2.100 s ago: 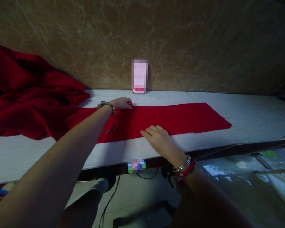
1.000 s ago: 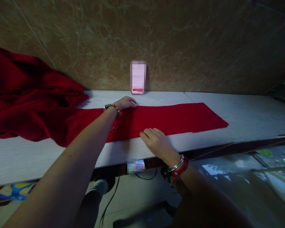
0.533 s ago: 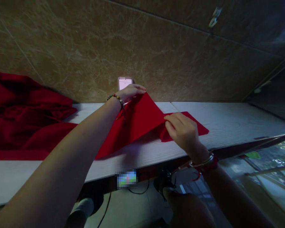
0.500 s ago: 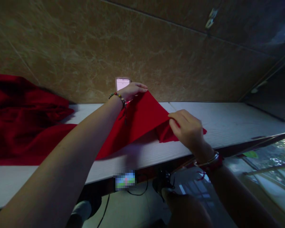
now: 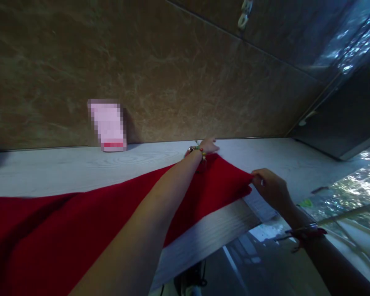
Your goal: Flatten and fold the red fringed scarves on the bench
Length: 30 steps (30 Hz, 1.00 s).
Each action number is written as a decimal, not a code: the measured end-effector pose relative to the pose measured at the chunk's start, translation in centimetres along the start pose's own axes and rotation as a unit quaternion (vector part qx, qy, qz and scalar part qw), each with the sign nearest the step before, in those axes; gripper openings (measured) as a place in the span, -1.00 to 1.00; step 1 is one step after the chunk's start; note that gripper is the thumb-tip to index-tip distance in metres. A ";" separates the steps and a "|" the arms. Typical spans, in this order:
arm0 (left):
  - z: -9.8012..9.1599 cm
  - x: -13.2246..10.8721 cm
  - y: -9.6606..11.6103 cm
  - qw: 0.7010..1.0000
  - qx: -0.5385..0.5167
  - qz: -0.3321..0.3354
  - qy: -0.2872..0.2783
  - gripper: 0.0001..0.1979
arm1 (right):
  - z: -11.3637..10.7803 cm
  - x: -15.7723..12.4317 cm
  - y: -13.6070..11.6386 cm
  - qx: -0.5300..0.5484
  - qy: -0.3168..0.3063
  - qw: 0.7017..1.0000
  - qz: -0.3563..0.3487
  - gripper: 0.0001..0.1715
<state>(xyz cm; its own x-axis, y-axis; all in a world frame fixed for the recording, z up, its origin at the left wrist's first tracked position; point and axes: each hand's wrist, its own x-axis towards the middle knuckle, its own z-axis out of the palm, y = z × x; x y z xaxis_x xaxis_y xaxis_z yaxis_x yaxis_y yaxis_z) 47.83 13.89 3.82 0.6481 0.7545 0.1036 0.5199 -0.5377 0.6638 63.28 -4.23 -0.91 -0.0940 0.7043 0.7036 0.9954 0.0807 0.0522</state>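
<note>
A long red cloth [image 5: 117,205] runs from the lower left across a pale wood-grain ledge, narrowing toward the right. Its right corner is pinched between the thumb and fingers of my right hand [image 5: 269,185], just above the ledge. My left hand [image 5: 209,145] is at the cloth's far edge, fingers stretched forward and slightly apart. That hand's palm and underside are hidden from me. Beaded bracelets circle my left wrist, and a metal bangle with a red band is on the right.
A phone [image 5: 111,123], blurred over, leans on the brown marbled wall [image 5: 160,82] behind the ledge [image 5: 49,168]. A dark panel [image 5: 336,115] stands at the right end. Below the ledge's front edge lie glossy floor and a dark cable.
Both hands and the cloth's end have shifted right along the ledge. The cloth's folded-under tip has been drawn out, and my view has moved, with the phone now further left.
</note>
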 end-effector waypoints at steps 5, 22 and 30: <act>4.4 -2.5 -1.6 0.990 0.116 0.076 -0.024 -0.50 | 2.7 -3.3 0.9 0.062 -0.059 0.994 0.064 -0.82; -3.0 -12.4 -9.7 0.935 0.305 0.088 -0.157 -0.45 | 2.8 -1.2 -11.3 0.165 -0.137 0.974 0.073 -0.77; -8.4 -19.2 -15.0 0.923 0.333 0.108 -0.163 -0.47 | 1.6 0.8 -21.5 0.101 -0.246 0.964 -0.023 -0.59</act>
<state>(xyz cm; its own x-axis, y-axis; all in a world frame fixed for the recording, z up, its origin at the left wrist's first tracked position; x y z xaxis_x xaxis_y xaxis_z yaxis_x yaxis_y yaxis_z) 22.93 10.62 -1.92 0.8531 0.5075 -0.1208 0.5151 -0.8561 0.0412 41.81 -4.25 -2.61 -0.1861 0.9417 0.2804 0.9705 0.2207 -0.0973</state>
